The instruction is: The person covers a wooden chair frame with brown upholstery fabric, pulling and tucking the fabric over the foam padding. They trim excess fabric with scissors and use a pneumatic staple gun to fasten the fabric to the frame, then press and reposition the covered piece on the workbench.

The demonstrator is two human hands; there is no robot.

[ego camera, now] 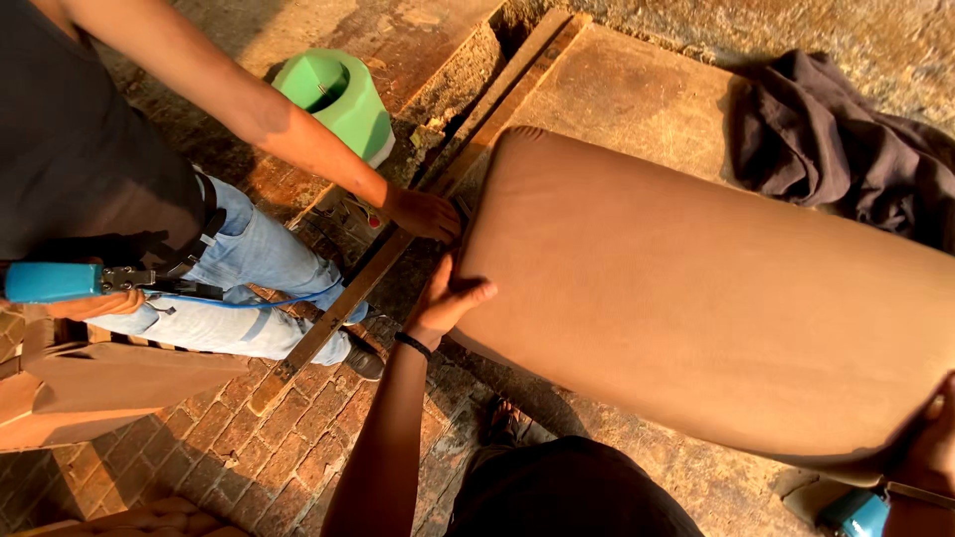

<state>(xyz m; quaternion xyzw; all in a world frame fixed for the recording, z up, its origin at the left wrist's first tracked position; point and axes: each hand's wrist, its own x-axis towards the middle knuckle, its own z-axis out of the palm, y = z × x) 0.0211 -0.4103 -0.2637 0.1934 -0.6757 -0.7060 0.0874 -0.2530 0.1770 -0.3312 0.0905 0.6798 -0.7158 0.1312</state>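
A large brown upholstered cushion point(696, 298) lies slanted across the middle of the view. My left hand point(448, 298), with a black band on its wrist, grips the cushion's left edge, thumb on top of the fabric. At the lower right border my right hand point(935, 438) holds the cushion's near right end; only part of that hand shows. A co-worker in a dark shirt and jeans stands at the left, with one hand point(423, 212) on the cushion's upper left corner, just above my left hand. The other hand holds a blue tool point(50, 281) with a thin hose.
A long wooden strip point(398, 239) runs diagonally over the brick floor point(288, 438) beside the cushion. A green plastic cone-shaped object point(338, 94) stands behind the co-worker's arm. A dark cloth point(846, 149) lies on the concrete slab point(627, 89). Another blue tool point(856, 512) sits at bottom right.
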